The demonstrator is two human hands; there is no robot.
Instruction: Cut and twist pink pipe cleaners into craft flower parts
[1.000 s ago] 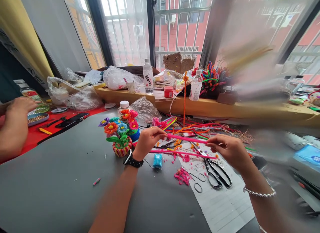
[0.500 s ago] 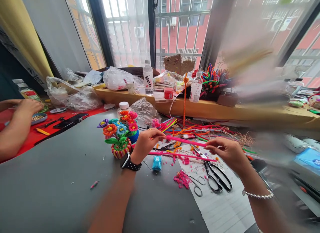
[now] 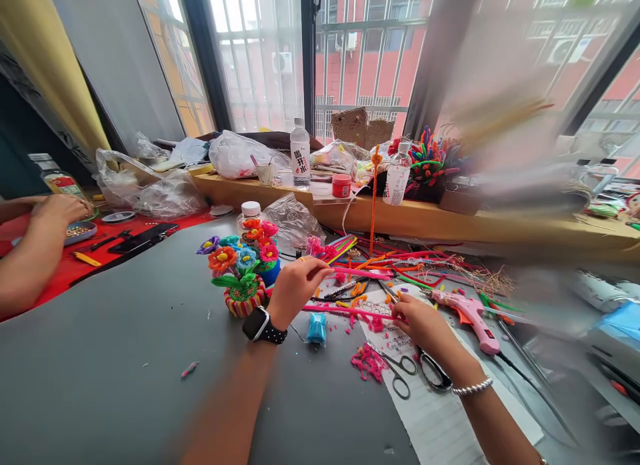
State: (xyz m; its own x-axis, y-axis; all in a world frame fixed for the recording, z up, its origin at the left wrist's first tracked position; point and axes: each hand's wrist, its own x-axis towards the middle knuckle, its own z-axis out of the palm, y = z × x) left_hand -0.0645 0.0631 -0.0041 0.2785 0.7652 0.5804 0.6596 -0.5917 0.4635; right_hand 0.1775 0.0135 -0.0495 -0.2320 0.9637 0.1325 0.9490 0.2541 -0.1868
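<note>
My left hand [image 3: 300, 285], wearing a watch, pinches a bright pink pipe cleaner [image 3: 363, 273] that sticks out rightward from the fingertips. Lower down, a second pink pipe cleaner [image 3: 345, 310] runs behind the left wrist. Its right end meets the closed fingers of my right hand [image 3: 420, 322]. Under the right hand lie large black-handled scissors [image 3: 436, 372], partly hidden. Small metal scissors [image 3: 400, 372] rest beside a heap of pink clippings [image 3: 369, 362]. A small blue wrapped packet [image 3: 317, 328] sits between the hands. Potted pipe-cleaner flowers [image 3: 243, 272] stand by my left wrist.
A pink glue gun [image 3: 470, 315] with a black cord lies at right on a paper sheet [image 3: 440, 425]. Coloured pipe cleaners and bottles line the back ledge [image 3: 400, 218]. At far left, another person's hands [image 3: 55, 215] work over a red cloth [image 3: 65, 268].
My right hand has let go of the upper pipe cleaner and moved down and left to the lower one's end. The glue gun has come into sight. My left hand keeps its pinch.
</note>
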